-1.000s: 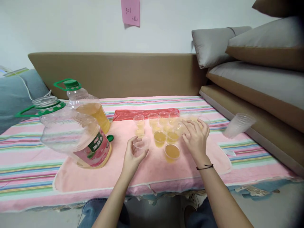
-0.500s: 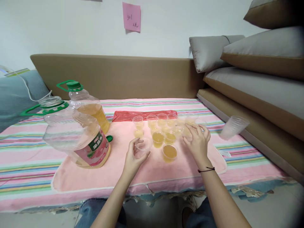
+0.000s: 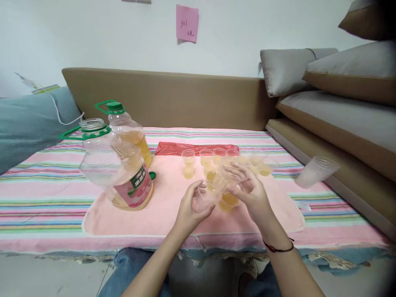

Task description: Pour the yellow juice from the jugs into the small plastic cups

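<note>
My left hand is curled round an empty clear plastic cup above the pink mat. Right beside it, my right hand holds another clear cup, blurred by motion, tilted toward the left one. Below and behind my hands, cups of yellow drink stand on the mat; the nearest, a filled cup, is partly covered by my right hand. Several more cups stand behind in a row, with a clear cup at its left end.
An uncapped large bottle and a capped bottle stand at the left, near a green cap. A red plastic bag lies behind the cups. Stacked clear cups lean at the right, beside cushions.
My right hand has moved left from the right-hand cups toward my left hand, with a clear cup in it. My left hand still holds its cup. The view has shifted slightly.
</note>
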{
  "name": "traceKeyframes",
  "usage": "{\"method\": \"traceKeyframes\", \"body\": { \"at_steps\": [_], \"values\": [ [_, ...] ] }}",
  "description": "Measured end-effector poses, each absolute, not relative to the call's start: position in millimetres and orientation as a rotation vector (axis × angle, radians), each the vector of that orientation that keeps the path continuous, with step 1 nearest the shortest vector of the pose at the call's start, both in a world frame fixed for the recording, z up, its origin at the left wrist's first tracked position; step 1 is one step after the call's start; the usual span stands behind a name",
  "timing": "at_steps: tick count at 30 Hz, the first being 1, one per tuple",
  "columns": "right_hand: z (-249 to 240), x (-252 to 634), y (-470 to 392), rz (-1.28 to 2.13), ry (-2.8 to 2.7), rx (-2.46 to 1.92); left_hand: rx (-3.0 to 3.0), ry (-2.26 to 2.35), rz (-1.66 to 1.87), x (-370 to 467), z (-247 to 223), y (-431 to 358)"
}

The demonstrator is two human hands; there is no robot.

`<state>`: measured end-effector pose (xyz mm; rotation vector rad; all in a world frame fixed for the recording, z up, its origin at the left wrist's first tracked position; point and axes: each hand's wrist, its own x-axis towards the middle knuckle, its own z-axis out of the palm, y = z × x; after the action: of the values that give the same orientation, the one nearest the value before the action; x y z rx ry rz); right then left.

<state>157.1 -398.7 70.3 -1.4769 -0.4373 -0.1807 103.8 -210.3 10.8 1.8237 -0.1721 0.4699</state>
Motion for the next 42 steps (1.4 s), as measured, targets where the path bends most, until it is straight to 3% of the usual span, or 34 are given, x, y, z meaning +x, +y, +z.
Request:
{"method": "traceKeyframes", "body": {
  "at_steps": [12, 24, 42],
  "values": [
    [57.8, 139.9, -377.1, 0.298, -0.511, -1.307, 1.613, -0.289, 0.388, 92.6, 24.4, -214.0],
    [70.6, 143.4, -397.3, 0.135, -0.65, -1.479, 1.735, -0.264, 0.386, 89.9, 28.0, -213.6],
    [76.8, 135.9, -405.3, 0.228, -0.652, -1.659, 1.77, -0.372, 0.404, 91.8, 15.8, -204.1]
  ]
}}
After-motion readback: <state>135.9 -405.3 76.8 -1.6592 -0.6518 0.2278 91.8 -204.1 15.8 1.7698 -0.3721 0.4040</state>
